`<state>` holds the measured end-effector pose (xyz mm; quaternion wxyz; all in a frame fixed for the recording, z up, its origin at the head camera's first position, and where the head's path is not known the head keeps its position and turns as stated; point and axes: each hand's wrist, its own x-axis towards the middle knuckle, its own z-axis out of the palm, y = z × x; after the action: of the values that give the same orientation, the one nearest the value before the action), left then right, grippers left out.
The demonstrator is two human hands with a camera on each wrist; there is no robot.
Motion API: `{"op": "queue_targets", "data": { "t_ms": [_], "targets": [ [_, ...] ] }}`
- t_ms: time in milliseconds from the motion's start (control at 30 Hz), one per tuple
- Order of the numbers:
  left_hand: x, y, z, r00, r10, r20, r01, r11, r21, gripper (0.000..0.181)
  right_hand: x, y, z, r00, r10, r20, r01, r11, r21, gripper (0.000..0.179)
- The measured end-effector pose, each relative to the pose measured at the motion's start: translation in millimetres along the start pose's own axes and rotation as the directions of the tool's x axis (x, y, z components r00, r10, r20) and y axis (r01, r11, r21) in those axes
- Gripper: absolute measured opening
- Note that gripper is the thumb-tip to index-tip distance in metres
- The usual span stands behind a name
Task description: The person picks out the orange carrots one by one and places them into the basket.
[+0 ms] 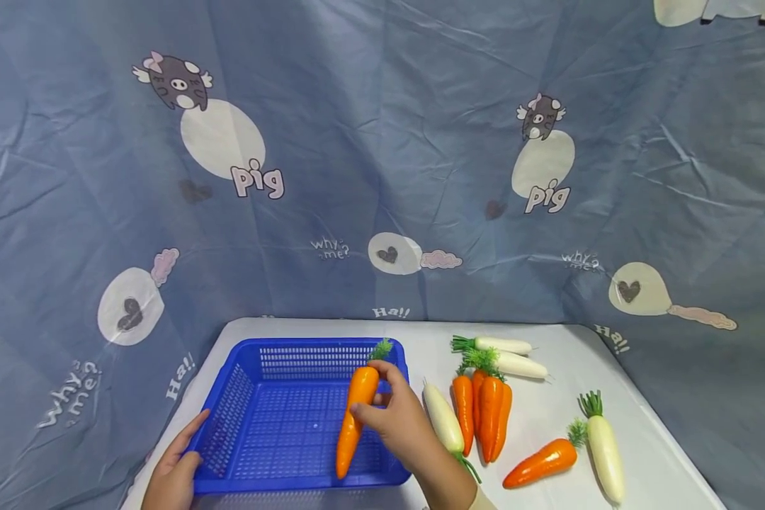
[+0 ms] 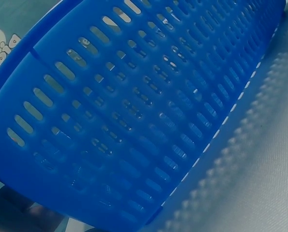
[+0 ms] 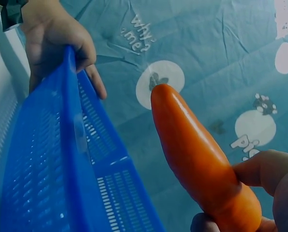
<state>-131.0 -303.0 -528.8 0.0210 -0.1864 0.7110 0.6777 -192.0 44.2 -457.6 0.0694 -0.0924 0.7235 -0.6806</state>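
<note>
My right hand (image 1: 398,411) pinches an orange carrot (image 1: 359,404) near its thick upper end, with a green leafy tuft above the fingers. The carrot slants over the right part of a blue plastic basket (image 1: 255,484), its tip pointing down toward the front rim. In the right wrist view the thumb lies against the carrot (image 3: 192,154). With fingers outside and thumb over the edge, my left hand (image 1: 175,467) grips the basket's left rim near the front corner. The left wrist view is filled by the slotted basket wall (image 2: 129,116); little of the hand shows there.
Right of the basket lie a white radish (image 1: 443,418), a bunch of carrots (image 1: 491,418) and two white radishes (image 1: 516,363) behind. Farther right are a single carrot (image 1: 542,464) and another radish (image 1: 605,457). A blue printed cloth (image 1: 370,177) hangs behind the white table (image 1: 548,404).
</note>
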Motion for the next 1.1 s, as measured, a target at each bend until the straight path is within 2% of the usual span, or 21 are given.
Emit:
{"op": "queue_targets", "data": {
  "t_ms": [200,433,700,900,1100],
  "targets": [
    [-0.1,1.8,-0.3,1.0,0.015,-0.005,-0.015,1.0,-0.025,0.083,8.0,-2.7,8.2,0.999,0.017,0.029,-0.016,0.999,-0.027,0.069],
    [-0.2,2.8,3.3,1.0,-0.006,-0.001,0.006,0.997,-0.071,0.083,16.4,-2.0,17.0,0.999,0.01,0.041,-0.008,0.999,-0.052,0.069],
    [-2.4,2.7,2.8,1.0,-0.009,-0.024,0.009,1.0,-0.003,0.082,22.6,-9.2,28.0,0.997,0.006,0.078,-0.002,0.998,-0.058,0.069],
    [-1.1,1.1,2.6,0.999,0.018,-0.036,-0.018,1.0,0.003,0.081,28.4,-10.5,35.8,0.997,-0.001,0.075,0.008,0.996,-0.086,0.07],
    [-0.1,-0.8,3.0,0.999,0.001,-0.043,0.0,1.0,0.009,0.082,34.6,-11.7,42.1,0.997,-0.004,0.083,0.012,0.995,-0.097,0.068]
  ]
}}
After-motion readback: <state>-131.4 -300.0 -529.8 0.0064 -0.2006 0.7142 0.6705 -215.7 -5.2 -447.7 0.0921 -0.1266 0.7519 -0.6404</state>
